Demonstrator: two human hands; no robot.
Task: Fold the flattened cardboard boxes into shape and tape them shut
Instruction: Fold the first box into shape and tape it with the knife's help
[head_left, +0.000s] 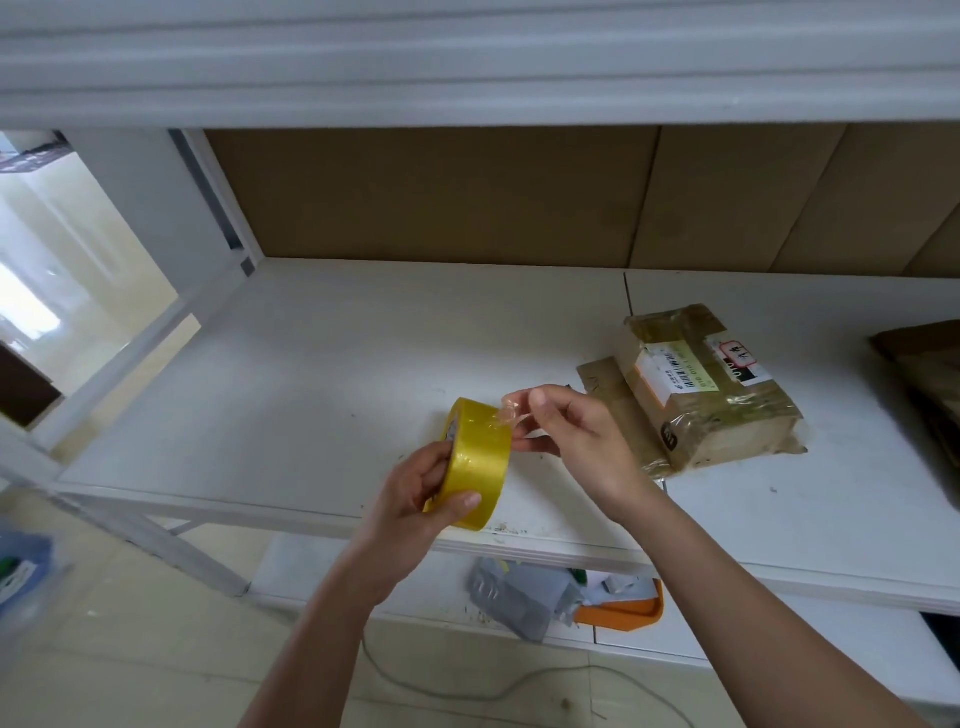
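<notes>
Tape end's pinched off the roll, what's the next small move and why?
Probably pull the right hand away from the tape roll to draw out a longer strip. The left hand grips the roll over the shelf, and only a short crumpled tape end is peeled free, too little to seal the cardboard box lying beside it.

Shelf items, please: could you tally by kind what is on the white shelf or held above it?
Tape roll, yellow, gripped by the left hand, its free end pinched by the right hand: 1
Taped cardboard parcel on the white shelf: 1
Brown cardboard item at the right edge, partly cut off: 1
Total: 3
</notes>
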